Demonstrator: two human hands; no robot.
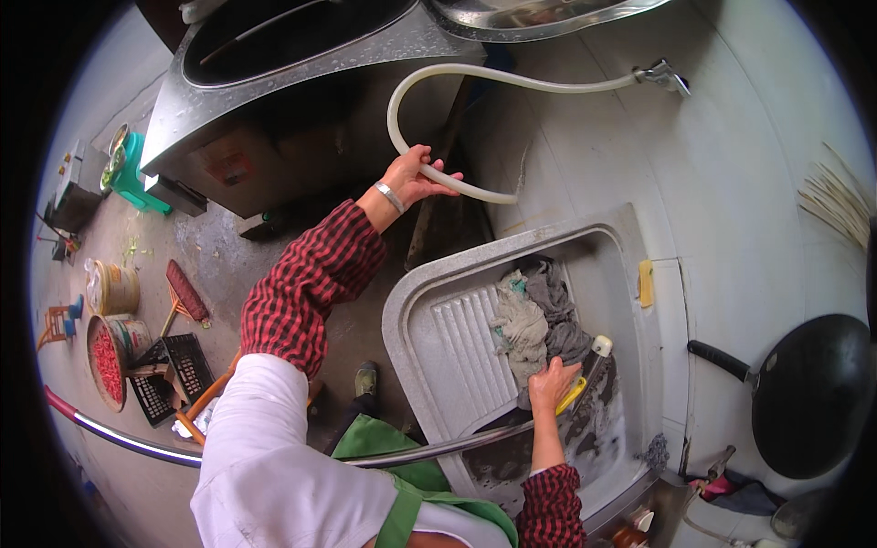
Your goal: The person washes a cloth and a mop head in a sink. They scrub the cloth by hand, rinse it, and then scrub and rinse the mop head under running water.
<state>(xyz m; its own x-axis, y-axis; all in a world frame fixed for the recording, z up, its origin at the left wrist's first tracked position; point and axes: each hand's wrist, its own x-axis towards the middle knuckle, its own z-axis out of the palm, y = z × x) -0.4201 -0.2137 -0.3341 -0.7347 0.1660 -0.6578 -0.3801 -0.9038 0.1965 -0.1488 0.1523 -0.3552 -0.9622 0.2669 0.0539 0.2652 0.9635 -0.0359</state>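
Note:
My left hand, with a silver bracelet at the wrist, holds a white flexible hose near its free end. A thin stream of water leaves that end. The hose loops back to a metal tap on the tiled wall. In the speckled grey sink, my right hand grips wet grey mop cloth, bunched partly over the ribbed washboard. A mop's yellow socket with a white tip lies beside that hand. Its metal pole crosses before my body.
Dark sudsy water covers the sink's right side. A yellow bar sits on the rim. A black frying pan hangs at right. A steel stove counter stands ahead. On the floor are a broom and black crate.

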